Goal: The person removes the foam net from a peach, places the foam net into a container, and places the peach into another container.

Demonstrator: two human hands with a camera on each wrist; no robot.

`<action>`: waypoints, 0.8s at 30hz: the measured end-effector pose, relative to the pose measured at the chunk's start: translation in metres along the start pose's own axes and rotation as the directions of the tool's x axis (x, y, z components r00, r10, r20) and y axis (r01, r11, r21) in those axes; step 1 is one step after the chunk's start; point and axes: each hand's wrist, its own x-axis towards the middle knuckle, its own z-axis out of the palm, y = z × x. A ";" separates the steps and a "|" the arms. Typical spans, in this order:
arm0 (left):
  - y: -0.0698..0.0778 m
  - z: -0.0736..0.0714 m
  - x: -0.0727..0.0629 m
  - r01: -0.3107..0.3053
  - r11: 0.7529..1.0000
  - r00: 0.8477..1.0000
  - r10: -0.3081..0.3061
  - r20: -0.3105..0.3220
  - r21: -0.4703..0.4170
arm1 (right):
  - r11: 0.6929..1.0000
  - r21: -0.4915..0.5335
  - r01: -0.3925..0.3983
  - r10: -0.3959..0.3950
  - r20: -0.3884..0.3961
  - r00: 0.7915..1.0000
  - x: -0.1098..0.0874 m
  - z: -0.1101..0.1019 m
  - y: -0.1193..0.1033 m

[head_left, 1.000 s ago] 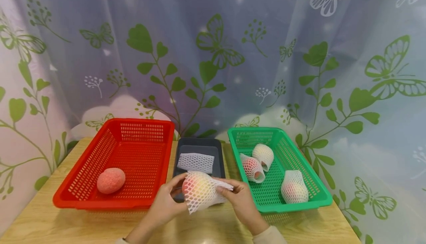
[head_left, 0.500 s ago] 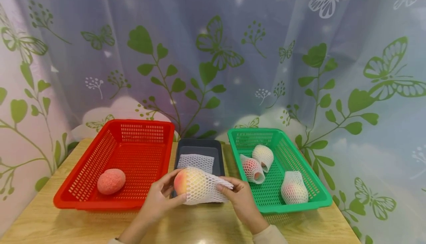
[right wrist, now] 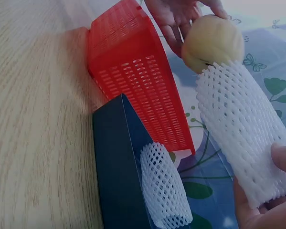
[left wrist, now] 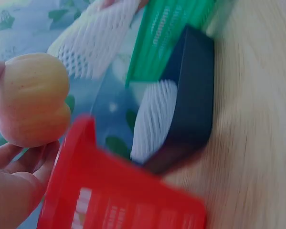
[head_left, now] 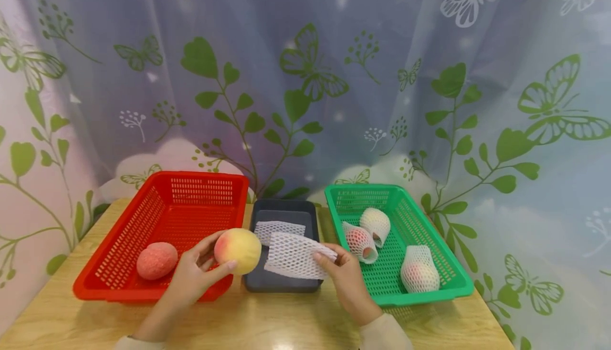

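My left hand [head_left: 193, 270] grips a bare yellow-and-red peach [head_left: 237, 251] between thumb and fingers, beside the red basket's near right corner. In the left wrist view the peach [left wrist: 33, 100] shows its crease, with fingers under it. My right hand [head_left: 347, 281] pinches one end of a white foam net sleeve [head_left: 297, 257], which hangs flattened over the dark tray. The right wrist view has the sleeve's [right wrist: 245, 129] other end overlapping the peach [right wrist: 214, 43]. A second foam net [head_left: 279, 230] lies in the dark tray [head_left: 281, 285], partly hidden by the held sleeve.
On the left stands a red basket [head_left: 205, 176] with one reddish-pink fruit [head_left: 156, 260] in it. The green basket [head_left: 425, 299] at right holds several netted fruits, one netted peach [head_left: 420, 273] near its front. A patterned curtain [head_left: 305, 127] hangs behind the wooden table [head_left: 267, 323].
The peach, inside the net a second ago, has come out of it. My left hand has moved left with the peach. My right hand stays nearly in place, holding the flattened net.
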 end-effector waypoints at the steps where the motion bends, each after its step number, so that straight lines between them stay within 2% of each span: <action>1: -0.001 -0.006 0.001 0.008 0.999 1.000 -0.008 -0.004 0.034 | 1.000 -0.006 -0.008 0.008 0.001 1.000 0.002 0.000 0.001; 6: -0.011 -0.033 0.007 0.038 0.979 0.999 -0.035 -0.019 0.202 | 0.998 -0.049 -0.029 0.029 -0.008 1.000 0.009 0.002 0.004; 10: -0.021 -0.052 0.012 0.049 0.940 0.999 -0.042 -0.027 0.338 | 0.997 -0.048 -0.056 0.055 -0.032 0.998 0.018 0.007 0.008; 13: -0.028 -0.061 0.015 0.044 0.902 0.999 -0.040 -0.018 0.430 | 0.996 -0.048 -0.073 0.070 -0.058 0.996 0.026 0.013 0.011; 17: -0.034 -0.068 0.020 0.029 0.853 0.999 -0.042 0.014 0.521 | 0.994 -0.055 -0.094 0.090 -0.065 0.994 0.037 0.024 0.019; 22: -0.035 -0.070 0.026 0.060 0.809 0.990 -0.121 0.066 0.585 | 0.989 -0.058 -0.138 0.134 -0.063 0.989 0.048 0.036 0.033; 24: -0.036 -0.069 0.028 0.070 0.795 0.986 -0.148 0.080 0.602 | 0.985 -0.090 -0.151 0.144 -0.074 0.987 0.051 0.039 0.040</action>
